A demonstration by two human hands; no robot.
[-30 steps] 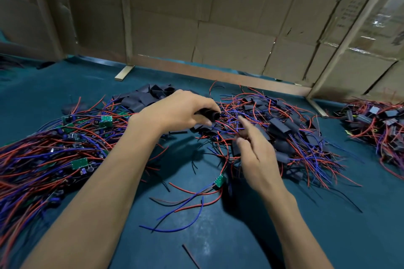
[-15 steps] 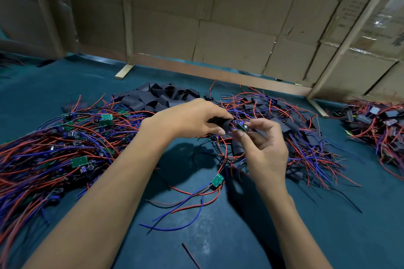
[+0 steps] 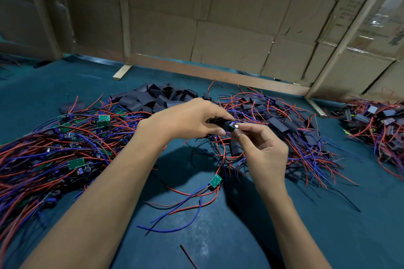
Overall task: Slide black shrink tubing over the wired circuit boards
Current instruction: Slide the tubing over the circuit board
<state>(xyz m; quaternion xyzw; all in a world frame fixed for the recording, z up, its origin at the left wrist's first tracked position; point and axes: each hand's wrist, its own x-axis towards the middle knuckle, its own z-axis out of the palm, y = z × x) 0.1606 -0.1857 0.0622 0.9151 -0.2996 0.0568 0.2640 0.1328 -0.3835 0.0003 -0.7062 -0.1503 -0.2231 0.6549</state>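
My left hand (image 3: 192, 119) grips a piece of black shrink tubing (image 3: 218, 122) above the green table. My right hand (image 3: 260, 146) pinches a small green circuit board (image 3: 233, 126) at the tubing's open end; its red and blue wires hang below. Loose black tubing pieces (image 3: 157, 96) lie in a pile behind my left hand. Bare wired boards (image 3: 65, 144) are heaped at the left. A single wired board (image 3: 215, 181) lies on the table between my forearms.
Boards covered in tubing form a pile (image 3: 284, 124) behind my right hand, with another heap (image 3: 376, 124) at the far right. Cardboard walls (image 3: 218, 28) with wooden posts close off the back of the green table (image 3: 196, 236).
My right hand has curled and brought a green board up to the tubing's end. My left hand has moved slightly right with the tubing.
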